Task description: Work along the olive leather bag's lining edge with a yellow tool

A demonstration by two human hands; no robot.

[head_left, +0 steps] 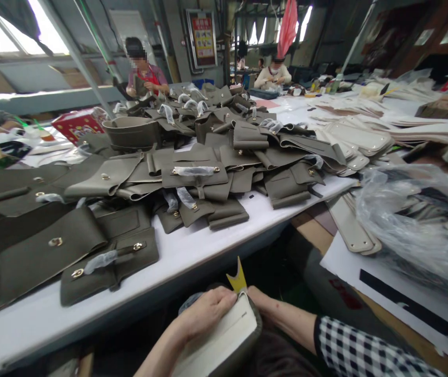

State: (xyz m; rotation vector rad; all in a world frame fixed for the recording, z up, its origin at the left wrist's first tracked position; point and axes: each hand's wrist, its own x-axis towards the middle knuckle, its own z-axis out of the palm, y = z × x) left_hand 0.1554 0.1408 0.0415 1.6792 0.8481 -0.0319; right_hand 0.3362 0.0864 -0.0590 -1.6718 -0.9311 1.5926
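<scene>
Low in front of me, below the table edge, is a dark olive leather bag piece [224,340] with its whitish inner side facing up. My left hand [212,309] is closed on its left edge, the thumb lying near the far corner. At that far end my right hand [258,298] is closed against the piece from the right; most of its fingers are hidden behind the material. Between the two hands a yellow forked tip [238,277] sticks up. What it belongs to, and whether the right hand touches it, is hidden.
Olive bag parts [194,175] with metal fittings and wrapped handles are heaped over the white table [192,251]. Pale straps [351,222] and clear plastic film [416,209] lie to the right. Farther back, a person [147,76] in a red apron and another person [273,76] work.
</scene>
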